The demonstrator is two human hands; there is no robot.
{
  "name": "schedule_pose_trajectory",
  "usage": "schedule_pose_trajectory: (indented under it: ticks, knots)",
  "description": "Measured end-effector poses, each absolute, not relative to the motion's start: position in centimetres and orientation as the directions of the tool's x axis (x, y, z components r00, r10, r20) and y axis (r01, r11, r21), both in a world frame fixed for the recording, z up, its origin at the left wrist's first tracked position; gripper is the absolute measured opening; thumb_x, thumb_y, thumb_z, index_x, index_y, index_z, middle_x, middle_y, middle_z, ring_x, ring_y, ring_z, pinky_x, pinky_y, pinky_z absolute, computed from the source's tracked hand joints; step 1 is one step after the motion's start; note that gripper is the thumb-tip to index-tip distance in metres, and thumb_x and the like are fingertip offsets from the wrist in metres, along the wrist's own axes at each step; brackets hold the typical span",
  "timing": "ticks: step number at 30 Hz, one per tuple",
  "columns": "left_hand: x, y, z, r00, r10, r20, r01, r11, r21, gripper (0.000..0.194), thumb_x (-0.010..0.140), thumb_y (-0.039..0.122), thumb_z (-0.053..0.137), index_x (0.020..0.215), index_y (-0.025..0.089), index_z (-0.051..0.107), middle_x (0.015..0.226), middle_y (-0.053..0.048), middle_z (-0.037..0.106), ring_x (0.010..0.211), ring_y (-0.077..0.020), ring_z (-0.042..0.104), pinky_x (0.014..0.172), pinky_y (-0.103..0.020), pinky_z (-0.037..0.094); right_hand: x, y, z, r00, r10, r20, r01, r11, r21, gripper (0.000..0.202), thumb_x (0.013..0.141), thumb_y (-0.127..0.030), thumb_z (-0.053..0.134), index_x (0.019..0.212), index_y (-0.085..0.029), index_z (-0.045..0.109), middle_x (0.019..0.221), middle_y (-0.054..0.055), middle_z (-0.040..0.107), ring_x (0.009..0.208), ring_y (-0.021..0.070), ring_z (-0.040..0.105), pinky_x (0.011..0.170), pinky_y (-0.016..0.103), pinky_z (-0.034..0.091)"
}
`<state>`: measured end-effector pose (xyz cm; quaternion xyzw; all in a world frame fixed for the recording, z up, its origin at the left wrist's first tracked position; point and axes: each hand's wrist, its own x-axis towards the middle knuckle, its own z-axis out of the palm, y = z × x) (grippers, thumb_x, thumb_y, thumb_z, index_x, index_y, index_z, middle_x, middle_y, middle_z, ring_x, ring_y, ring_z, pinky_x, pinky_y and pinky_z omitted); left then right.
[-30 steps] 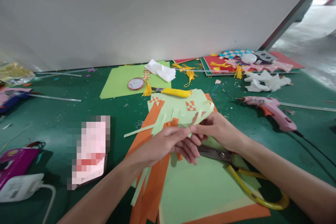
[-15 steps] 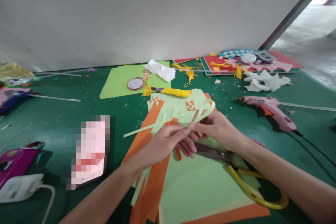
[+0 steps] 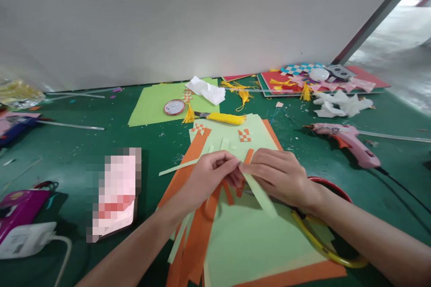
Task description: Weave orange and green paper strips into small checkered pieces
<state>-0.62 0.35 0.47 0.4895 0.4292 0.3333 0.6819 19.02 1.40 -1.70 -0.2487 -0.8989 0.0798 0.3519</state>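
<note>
Over a stack of light green paper (image 3: 256, 237), my two hands meet fingertip to fingertip. My left hand (image 3: 213, 177) is closed in a pinch on paper strips, mostly hidden by its fingers. The fingers of my right hand (image 3: 281, 172) pinch the same light green paper strip (image 3: 261, 195), whose free end hangs down toward me. An orange strip (image 3: 249, 156) sticks up between the hands. Partly under my right hand and forearm lie scissors (image 3: 314, 240) with yellow and red handles. Small woven orange-and-white checked pieces (image 3: 244, 135) rest on the paper ahead.
Orange strips (image 3: 198, 242) lie under my left forearm. A yellow utility knife (image 3: 225, 118) is beyond the stack. To the right rests a pink glue gun (image 3: 353, 141) with its cord; to the left, a phone (image 3: 116, 193). Crumpled tissue (image 3: 207, 90) and yellow tassels (image 3: 244, 96) lie farther back.
My right hand has turned over, palm down. The green strip that curled up above the hands now swings down toward me. My left hand has barely moved and keeps its pinch.
</note>
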Motion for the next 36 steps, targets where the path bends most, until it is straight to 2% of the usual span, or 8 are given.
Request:
schedule_pose_trajectory:
  ticks: [4,7,9,14,21,25,30,36]
  knots:
    - [-0.5,0.0,0.6,0.255,0.956,-0.146,0.089,0.127,0.988,0.022,0.089,0.033,0.056,0.075,0.016,0.060,0.066,0.000,0.062,0.061,-0.0114,0.061,0.061,-0.021,0.049,18.4,1.6,-1.1,-0.434,0.726,0.534,0.460,0.688,-0.562,0.019,0.089,-0.017,0.054,0.106,-0.020,0.063,0.086,0.005,0.069,0.074,0.0149,0.061,0.069,0.028,0.049]
    - [-0.5,-0.4,0.6,0.202,0.978,-0.051,0.189,0.012,0.982,0.021,0.089,0.033,0.055,0.077,0.017,0.061,0.066,0.000,0.063,0.063,-0.0119,0.061,0.062,-0.021,0.048,18.0,1.7,-0.3,-0.362,0.892,0.272,0.413,0.415,-0.811,0.016,0.089,-0.030,0.057,0.098,-0.019,0.063,0.085,0.004,0.069,0.073,0.0141,0.063,0.062,0.024,0.049]
    - [-0.5,-0.6,0.7,0.196,0.981,-0.008,0.247,-0.042,0.968,0.021,0.089,0.033,0.054,0.077,0.017,0.062,0.066,0.000,0.063,0.062,-0.0121,0.061,0.062,-0.021,0.048,17.8,1.7,0.1,-0.388,0.911,0.144,0.360,0.293,-0.886,0.018,0.087,-0.036,0.060,0.092,-0.019,0.064,0.087,0.004,0.070,0.079,0.0156,0.063,0.066,0.025,0.049]
    - [-0.5,-0.8,0.7,0.194,0.979,0.061,0.327,-0.123,0.937,0.020,0.089,0.032,0.054,0.080,0.018,0.064,0.070,0.000,0.066,0.062,-0.0126,0.061,0.062,-0.022,0.047,17.5,1.4,0.3,-0.429,0.903,0.018,0.391,0.203,-0.897,0.019,0.084,-0.035,0.063,0.074,-0.020,0.066,0.072,0.000,0.067,0.067,0.0131,0.056,0.062,0.025,0.043]
    - [-0.7,-0.7,0.5,0.266,0.963,0.048,0.261,-0.120,0.958,0.015,0.087,0.031,0.059,0.093,0.020,0.066,0.069,0.001,0.065,0.063,-0.0123,0.063,0.065,-0.022,0.049,17.7,1.5,0.5,-0.519,0.838,-0.169,0.144,-0.109,-0.984,0.025,0.080,-0.037,0.068,0.066,-0.018,0.061,0.063,0.000,0.064,0.059,0.0113,0.058,0.057,0.023,0.044]
    - [-0.9,-0.5,0.7,0.331,0.943,-0.019,0.134,-0.027,0.991,0.018,0.087,0.030,0.060,0.101,0.021,0.067,0.072,0.001,0.065,0.058,-0.0099,0.062,0.059,-0.020,0.050,18.0,1.6,0.4,-0.588,0.791,-0.168,0.019,-0.194,-0.981,0.021,0.079,-0.033,0.071,0.069,-0.016,0.062,0.065,0.000,0.066,0.059,0.0095,0.056,0.060,0.022,0.046]
    - [-0.9,-0.4,1.0,0.380,0.922,-0.079,0.047,0.066,0.997,0.017,0.086,0.031,0.062,0.097,0.020,0.068,0.070,0.000,0.065,0.055,-0.0091,0.060,0.048,-0.016,0.047,18.4,1.6,0.1,-0.653,0.734,-0.189,-0.057,-0.296,-0.954,0.020,0.081,-0.031,0.070,0.071,-0.015,0.062,0.067,0.001,0.068,0.059,0.0087,0.058,0.059,0.022,0.046]
    - [-1.0,-0.4,0.7,0.394,0.916,-0.073,0.011,0.075,0.997,0.013,0.086,0.030,0.063,0.092,0.021,0.069,0.070,0.001,0.065,0.056,-0.0079,0.062,0.051,-0.015,0.050,18.4,1.6,0.1,-0.686,0.700,-0.197,-0.094,-0.354,-0.931,0.020,0.082,-0.029,0.069,0.071,-0.015,0.062,0.066,0.000,0.068,0.059,0.0080,0.058,0.060,0.021,0.046]
